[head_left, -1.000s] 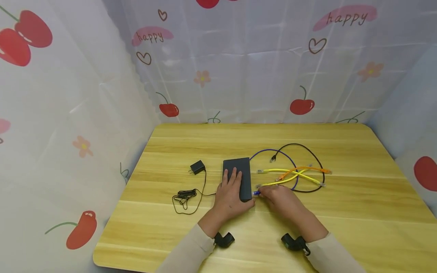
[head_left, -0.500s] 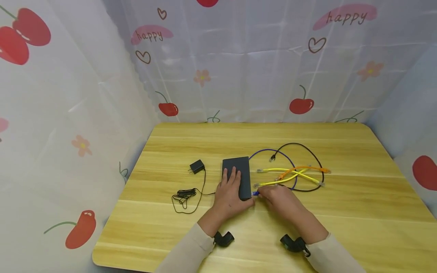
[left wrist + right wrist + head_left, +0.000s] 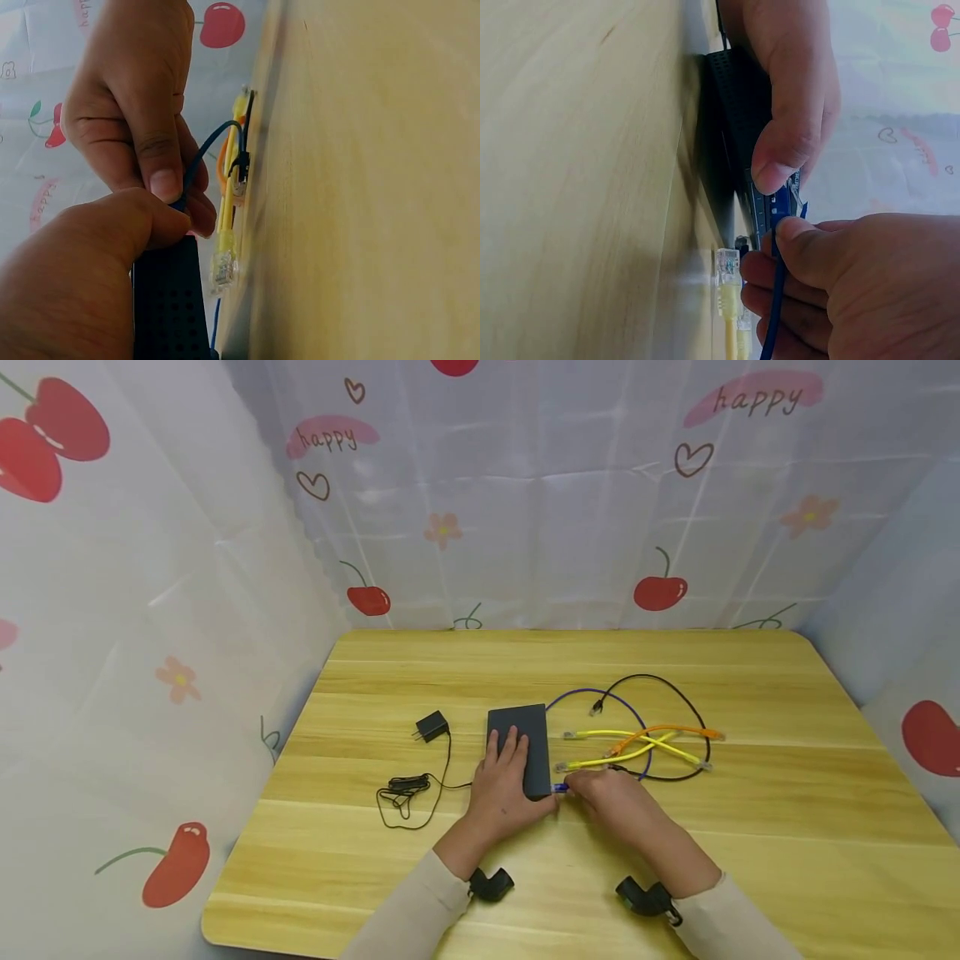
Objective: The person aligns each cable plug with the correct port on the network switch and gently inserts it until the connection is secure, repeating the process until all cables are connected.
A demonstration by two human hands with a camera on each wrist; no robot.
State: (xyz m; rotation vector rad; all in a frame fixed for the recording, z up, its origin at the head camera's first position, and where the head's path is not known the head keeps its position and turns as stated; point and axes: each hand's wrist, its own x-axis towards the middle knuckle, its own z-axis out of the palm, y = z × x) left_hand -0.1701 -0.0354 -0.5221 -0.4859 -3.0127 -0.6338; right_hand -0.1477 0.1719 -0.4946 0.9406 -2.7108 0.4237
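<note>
A black network switch (image 3: 534, 752) is under my left hand (image 3: 504, 785), whose fingers lie spread over its top while the thumb grips its near right corner. My right hand (image 3: 618, 797) pinches the blue network cable's plug (image 3: 559, 787) between thumb and fingers, right at the ports on the switch's right side. In the right wrist view, the plug's blue boot (image 3: 781, 202) lies in line with the port edge, beside the left thumb (image 3: 780, 169). The blue cable (image 3: 212, 150) bends away from the pinching fingers. At the far right corner of the switch, blue cable (image 3: 588, 690) also emerges.
Right of the switch lie yellow cables (image 3: 607, 733), an orange cable (image 3: 667, 728) and a black cable (image 3: 693, 706). A yellow cable's clear plug (image 3: 223, 271) sits close to the switch. To the left are a black power adapter (image 3: 432, 727) and its coiled cord (image 3: 405, 787).
The right hand has moved slightly left, bringing the blue plug closer against the switch's side. The left hand stays on the switch.
</note>
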